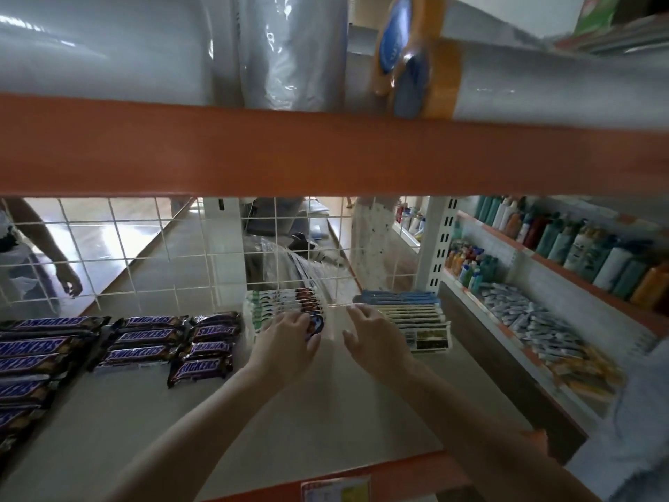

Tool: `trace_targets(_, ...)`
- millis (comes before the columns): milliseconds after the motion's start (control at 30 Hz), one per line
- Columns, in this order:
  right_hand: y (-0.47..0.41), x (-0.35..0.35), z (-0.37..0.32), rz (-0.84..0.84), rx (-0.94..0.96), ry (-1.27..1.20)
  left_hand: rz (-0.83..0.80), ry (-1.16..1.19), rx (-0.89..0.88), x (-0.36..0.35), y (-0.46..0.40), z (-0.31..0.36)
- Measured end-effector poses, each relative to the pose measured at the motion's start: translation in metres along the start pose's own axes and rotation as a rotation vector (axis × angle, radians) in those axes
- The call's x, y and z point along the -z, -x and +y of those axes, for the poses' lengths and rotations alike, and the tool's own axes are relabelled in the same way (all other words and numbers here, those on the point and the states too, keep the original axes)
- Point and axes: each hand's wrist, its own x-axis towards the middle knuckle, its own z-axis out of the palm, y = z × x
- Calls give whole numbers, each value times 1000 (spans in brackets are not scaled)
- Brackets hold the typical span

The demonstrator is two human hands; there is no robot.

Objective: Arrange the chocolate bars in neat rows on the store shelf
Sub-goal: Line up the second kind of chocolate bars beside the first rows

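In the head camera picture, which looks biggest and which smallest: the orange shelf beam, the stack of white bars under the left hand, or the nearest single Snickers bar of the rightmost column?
1. Orange shelf beam, spanning the whole picture.
2. Stack of white bars and nearest Snickers bar look alike; the left hand covers part of the stack, so I won't rank them.

Purple-brown Snickers bars [143, 347]; orange shelf edge [325, 157]; white wire grid [144, 255].

A shop. An orange-edged shelf [325, 411] carries chocolate bars [141, 342] laid in rows, with a price label [335, 489] on its front lip. To its right, other shelves hold ranks of bottles [579, 244] and heaped tubes [535, 317]. Behind it, a wire grid [144, 248] opens onto an aisle.
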Motion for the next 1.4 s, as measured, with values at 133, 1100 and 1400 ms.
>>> trace_targets(133,22,12,19,-8,-63,46,-49,-24,-50,-12,2,27)
trace_targets(1100,50,32,100,13,-42,231,-57,-8,-59,-18,13,70)
trace_targets(1400,43,35,101,8,-23,271,-42,-58,-28,-17,15,61)
